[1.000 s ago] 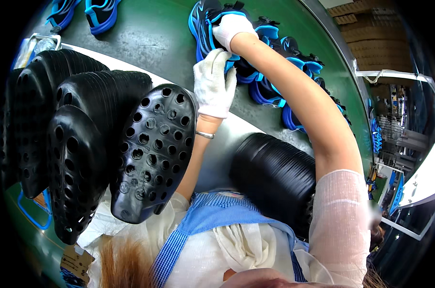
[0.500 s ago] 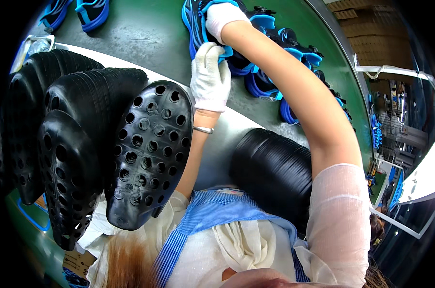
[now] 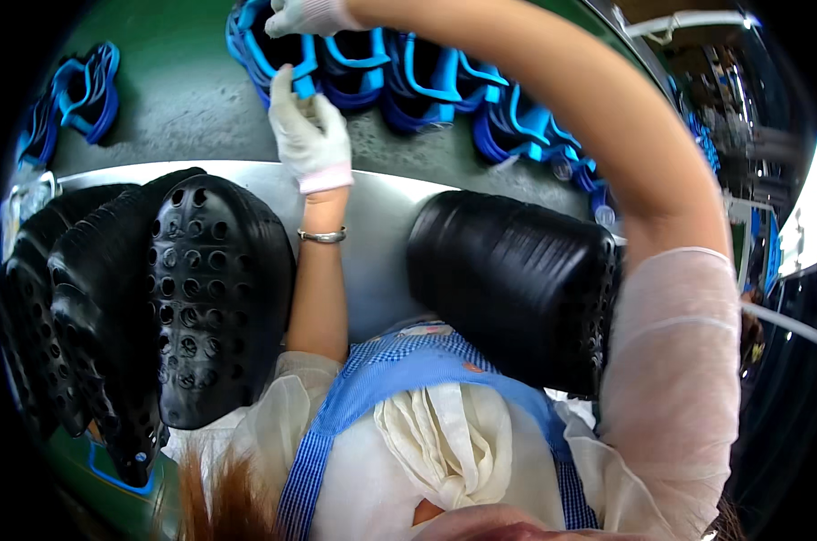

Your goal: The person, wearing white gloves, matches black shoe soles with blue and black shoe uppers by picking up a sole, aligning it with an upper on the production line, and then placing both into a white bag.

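Note:
A black-and-blue sports shoe stands at the top edge of the picture, partly cut off. My left hand, in a white glove, reaches up to its heel, with the blue heel edge between a finger and the thumb. Also gloved, my right hand lies over the shoe's opening from the right. Its fingers are curled, and what they pinch is hidden. More blue-and-black shoes stand in a row to the right, partly behind my right forearm.
Stacks of nested black shells with round holes stand close on my left. Another black stack lies on my right. A pale metal ledge runs before the green work surface. Two shoes stand at far left.
My view has turned, and both hands with the shoe now appear further left. My right hand has come out of the shoe's opening to its upper edge. My left hand stays at the heel.

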`<action>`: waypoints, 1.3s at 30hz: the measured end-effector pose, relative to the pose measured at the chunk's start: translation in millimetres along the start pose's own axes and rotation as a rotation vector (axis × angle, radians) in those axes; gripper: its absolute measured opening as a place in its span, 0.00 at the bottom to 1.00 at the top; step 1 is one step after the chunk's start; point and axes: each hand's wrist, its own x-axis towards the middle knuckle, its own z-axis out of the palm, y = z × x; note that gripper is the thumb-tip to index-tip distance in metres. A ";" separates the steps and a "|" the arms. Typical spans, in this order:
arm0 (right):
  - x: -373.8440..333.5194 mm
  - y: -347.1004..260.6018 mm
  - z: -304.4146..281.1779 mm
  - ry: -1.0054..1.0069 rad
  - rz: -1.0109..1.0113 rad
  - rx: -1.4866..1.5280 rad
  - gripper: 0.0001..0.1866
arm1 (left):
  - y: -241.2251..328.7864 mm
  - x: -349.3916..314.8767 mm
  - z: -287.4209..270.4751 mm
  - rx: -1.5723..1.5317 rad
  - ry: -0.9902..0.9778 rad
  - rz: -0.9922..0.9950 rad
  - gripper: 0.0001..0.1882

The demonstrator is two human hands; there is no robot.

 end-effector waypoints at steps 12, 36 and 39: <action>-339.6 3.6 -65.9 0.144 0.258 0.104 0.10 | 56.6 -16.4 -3.1 0.338 -0.122 0.377 0.33; -384.2 -69.6 -28.8 0.117 0.047 0.121 0.34 | 89.5 -10.5 -21.5 0.435 -0.344 0.318 0.21; -382.4 -71.5 -29.4 0.067 0.083 0.075 0.34 | 100.5 -13.2 -25.6 0.336 -0.408 0.300 0.20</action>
